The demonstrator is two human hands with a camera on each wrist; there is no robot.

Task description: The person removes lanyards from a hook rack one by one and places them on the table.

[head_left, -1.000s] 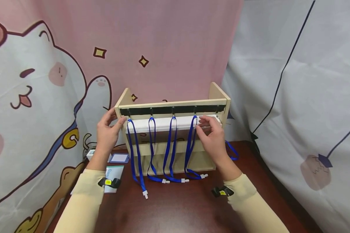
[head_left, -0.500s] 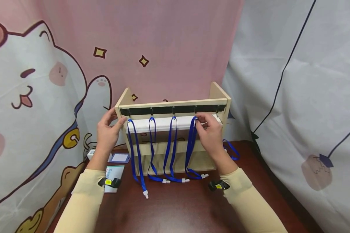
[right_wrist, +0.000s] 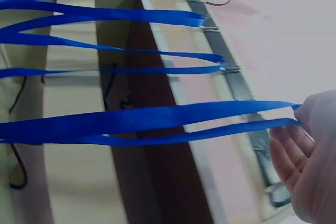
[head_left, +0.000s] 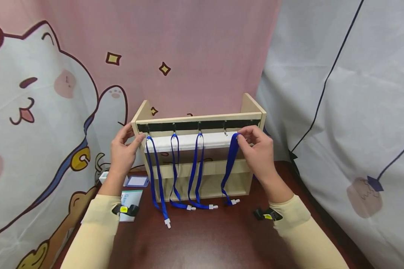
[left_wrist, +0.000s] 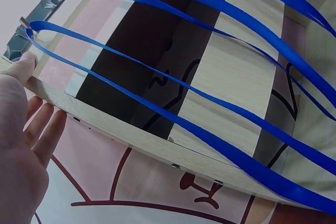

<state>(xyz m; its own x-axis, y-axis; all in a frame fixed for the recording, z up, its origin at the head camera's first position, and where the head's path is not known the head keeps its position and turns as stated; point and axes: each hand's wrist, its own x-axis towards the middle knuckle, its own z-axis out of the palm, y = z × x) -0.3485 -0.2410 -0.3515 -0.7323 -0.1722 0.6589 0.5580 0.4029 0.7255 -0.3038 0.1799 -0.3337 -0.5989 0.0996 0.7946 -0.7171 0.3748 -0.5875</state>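
Observation:
My right hand (head_left: 260,155) pinches the top loop of a blue lanyard (head_left: 232,151), which is off its hook and hangs down to a white clip (head_left: 235,202) at the table. In the right wrist view, thumb and fingers of the right hand (right_wrist: 315,156) hold that lanyard (right_wrist: 131,121) near the black strip. Three more blue lanyards, the middle one (head_left: 193,168) among them, hang from hooks on a wooden rack (head_left: 252,104). With thumb in front and fingers round the outer side, my left hand (head_left: 124,153) grips the rack's upper left corner.
A black strip (head_left: 188,127) carries the hooks, including a bare hook (head_left: 225,131) left of my right hand. A blue card holder (head_left: 137,181) and a light blue packet (head_left: 131,198) lie left on the brown table (head_left: 195,239). Printed curtains (head_left: 205,56) stand behind.
My right hand has taken hold of the fourth lanyard, lifted it off its hook and moved it to the right. My left hand has stayed on the rack's corner.

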